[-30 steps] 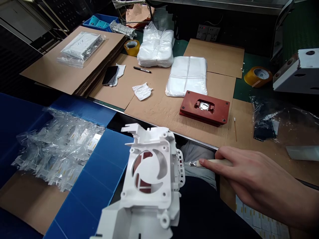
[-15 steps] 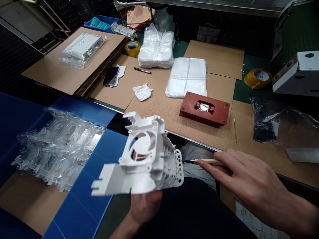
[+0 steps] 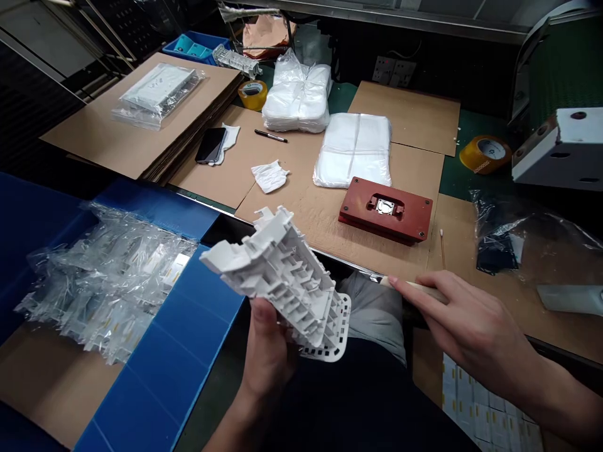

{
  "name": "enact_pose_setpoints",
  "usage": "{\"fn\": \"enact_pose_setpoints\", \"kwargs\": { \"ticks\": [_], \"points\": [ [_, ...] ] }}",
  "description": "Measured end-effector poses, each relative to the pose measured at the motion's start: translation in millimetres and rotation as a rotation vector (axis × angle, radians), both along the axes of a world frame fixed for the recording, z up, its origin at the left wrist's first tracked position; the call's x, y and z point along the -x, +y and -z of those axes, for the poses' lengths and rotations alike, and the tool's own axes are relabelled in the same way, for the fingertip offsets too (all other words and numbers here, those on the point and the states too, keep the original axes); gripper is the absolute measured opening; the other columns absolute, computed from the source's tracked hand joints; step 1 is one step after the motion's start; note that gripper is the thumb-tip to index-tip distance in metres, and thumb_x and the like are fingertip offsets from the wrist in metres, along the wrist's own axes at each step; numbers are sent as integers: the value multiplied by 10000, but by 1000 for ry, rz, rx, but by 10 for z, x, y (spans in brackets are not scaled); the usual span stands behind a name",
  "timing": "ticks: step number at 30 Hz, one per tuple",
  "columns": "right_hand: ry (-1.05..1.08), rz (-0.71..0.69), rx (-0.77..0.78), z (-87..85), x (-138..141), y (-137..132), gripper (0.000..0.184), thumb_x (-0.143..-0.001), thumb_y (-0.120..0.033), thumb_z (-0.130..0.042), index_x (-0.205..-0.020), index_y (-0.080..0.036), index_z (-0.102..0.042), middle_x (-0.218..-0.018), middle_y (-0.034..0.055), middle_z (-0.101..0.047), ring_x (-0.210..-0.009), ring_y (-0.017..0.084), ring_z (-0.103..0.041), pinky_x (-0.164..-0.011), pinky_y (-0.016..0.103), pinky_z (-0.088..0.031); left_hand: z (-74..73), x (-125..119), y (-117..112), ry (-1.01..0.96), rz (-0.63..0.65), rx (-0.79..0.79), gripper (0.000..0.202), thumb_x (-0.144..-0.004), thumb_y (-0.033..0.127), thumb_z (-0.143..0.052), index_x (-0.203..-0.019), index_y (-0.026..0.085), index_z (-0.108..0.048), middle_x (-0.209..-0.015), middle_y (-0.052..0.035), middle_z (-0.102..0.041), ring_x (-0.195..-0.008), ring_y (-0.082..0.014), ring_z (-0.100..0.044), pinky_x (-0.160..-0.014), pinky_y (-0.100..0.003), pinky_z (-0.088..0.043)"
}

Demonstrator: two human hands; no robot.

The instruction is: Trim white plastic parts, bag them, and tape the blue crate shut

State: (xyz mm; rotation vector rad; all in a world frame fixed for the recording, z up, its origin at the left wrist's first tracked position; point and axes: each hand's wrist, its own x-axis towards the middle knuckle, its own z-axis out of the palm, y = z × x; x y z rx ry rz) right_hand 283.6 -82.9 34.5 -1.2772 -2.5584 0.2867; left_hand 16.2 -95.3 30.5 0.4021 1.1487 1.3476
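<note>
No text or number can be read.

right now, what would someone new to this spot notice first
Probably the ribbed white plastic part, tilted in the left hand near the middle. To its right, the right hand holds a pale-handled tool, its shiny tip apart from the part. Beyond them, right of centre, the dark red block rests on cardboard.

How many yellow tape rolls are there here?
2. One round yellow tape roll sits between the brown cardboard stack and a tied white plastic bundle; another yellow tape roll lies at right, beside the white machine part. Some may be hidden.
</note>
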Motion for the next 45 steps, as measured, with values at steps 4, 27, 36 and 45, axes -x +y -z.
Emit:
{"fn": "enact_pose_setpoints", "kwargs": {
  "ticks": [4, 27, 36, 45],
  "points": [
    [115, 68, 89, 53, 12, -20, 532, -987, -60, -484, -1497, -209, -458, -1100, 92, -623, -949, 205, -646, -793, 332, -505, -34, -50, 128, -69, -47, 62, 782, -827, 814, -501, -1359, 249, -597, -1218, -84, -721, -1305, -370, -576, -1043, -488, -534],
    [351, 145, 458, -151, 150, 230, 199, -1065, -270, -407, -1113, -260, -599, -980, 15, -646, -860, 168, -606, -738, 284, -468, 26, -149, 160, -741, 431, 426, 814, -929, 753, -331, -1431, 140, -521, -1171, -201, -711, -1063, -400, -688, -950, -607, -517],
    [295, -547, 251, -308, 288, 496, 308, -999, -114, -499, -1256, -217, -635, -1028, 57, -631, -884, 183, -534, -793, 336, -393, 80, -316, 105, -928, 502, 467, 739, -961, 692, -373, -1433, 143, -521, -1226, -165, -706, -1138, -357, -664, -1038, -500, -467],
    [297, -700, 376, -315, 394, 469, 342, -955, -341, -658, -1283, -244, -660, -1001, 55, -593, -901, 192, -513, -853, 370, -360, 98, -368, 74, -920, 507, 530, 727, -953, 695, -398, -1396, 143, -564, -1154, -150, -731, -1095, -340, -679, -993, -445, -494]
  ]
}}
